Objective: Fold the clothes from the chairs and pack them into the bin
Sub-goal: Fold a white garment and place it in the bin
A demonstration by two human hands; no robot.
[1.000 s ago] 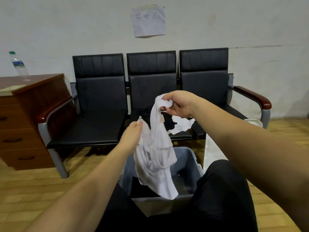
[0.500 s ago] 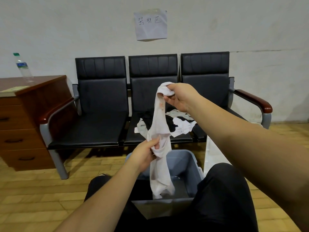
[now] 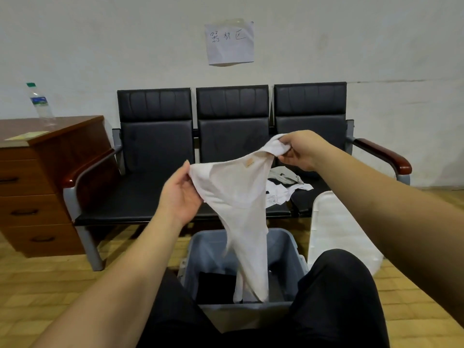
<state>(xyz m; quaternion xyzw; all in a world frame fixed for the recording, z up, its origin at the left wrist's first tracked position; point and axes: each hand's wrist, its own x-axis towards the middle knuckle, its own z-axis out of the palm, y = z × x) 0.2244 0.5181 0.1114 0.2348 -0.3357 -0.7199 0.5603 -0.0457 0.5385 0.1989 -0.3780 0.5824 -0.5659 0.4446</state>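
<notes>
1. Taped to the grey wall, a paper sign [image 3: 229,42] reads 器材区 above three black chairs [image 3: 232,151].
2. Both hands are raised over the grey bin [image 3: 288,249]: left hand [image 3: 179,197] and right hand [image 3: 300,149] each pinch a top corner of the white garment [image 3: 238,197].
3. Its tail hangs into the bin; a small tan label [image 3: 249,163] is unreadable.

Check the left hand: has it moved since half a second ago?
Yes. The left hand has risen and swung left, from just above the bin rim to seat height on the chairs, spreading the white garment.
</notes>
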